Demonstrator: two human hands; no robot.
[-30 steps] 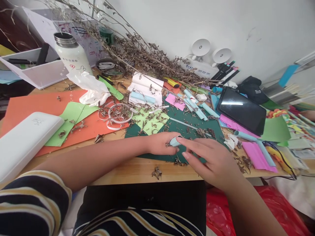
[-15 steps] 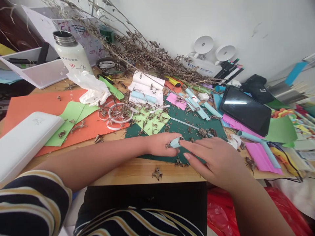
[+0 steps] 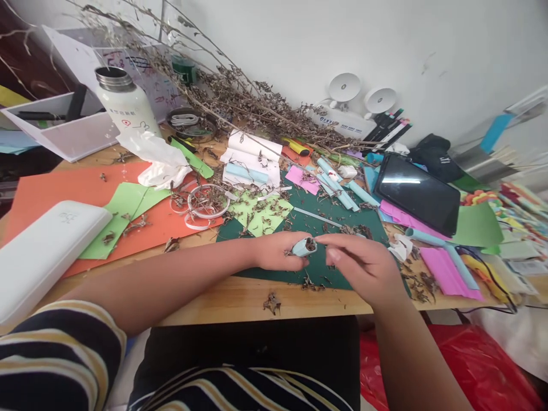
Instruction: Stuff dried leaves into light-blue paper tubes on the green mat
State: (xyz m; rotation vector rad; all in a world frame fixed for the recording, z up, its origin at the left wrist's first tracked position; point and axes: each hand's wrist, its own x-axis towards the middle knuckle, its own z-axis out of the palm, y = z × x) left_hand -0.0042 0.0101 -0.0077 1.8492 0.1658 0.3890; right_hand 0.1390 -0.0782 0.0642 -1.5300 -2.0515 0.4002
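Centre frame just past the tabletop [image 3: 240, 297] edge, left hand [image 3: 278, 251] fingers wrap the little blue paper tube [image 3: 302, 247] while right hand [image 3: 363, 268] fingers pinch narrow at its leaf-stuffed mouth, so I'd keep that opening tilted up, over the green mat [image 3: 299, 225] behind.

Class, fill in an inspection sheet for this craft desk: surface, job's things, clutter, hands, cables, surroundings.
Surface: wooden desk, dark green mat, scattered dried leaf bits.
Job's things: light-blue paper roll, dried bits in its open end.
Clutter: orange paper, tape ring, white bottle, tablet, pink paper.
Grippers: left hand grips the roll; right hand fingers curled at its open end, grip unclear.
Cables: coiled white cable in a round tin.
Surroundings: white wall, dried branches, red bag below.
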